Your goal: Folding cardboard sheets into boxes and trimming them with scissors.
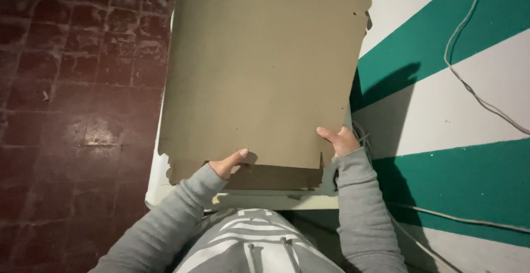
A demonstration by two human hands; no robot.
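Pale, cream-coloured worktop [165,187], seen from above, almost wholly covered by a large flat brown cardboard sheet [259,69]; stood on a dark red tiled floor [72,85].

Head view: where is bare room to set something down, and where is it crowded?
Free: red tiled floor left of the white table. Crowded: the cardboard sheet, gripped by left hand and right hand, covers the tabletop.

One cardboard sheet [259,74], two hands [229,163], one white table [160,187], one cable [469,85].
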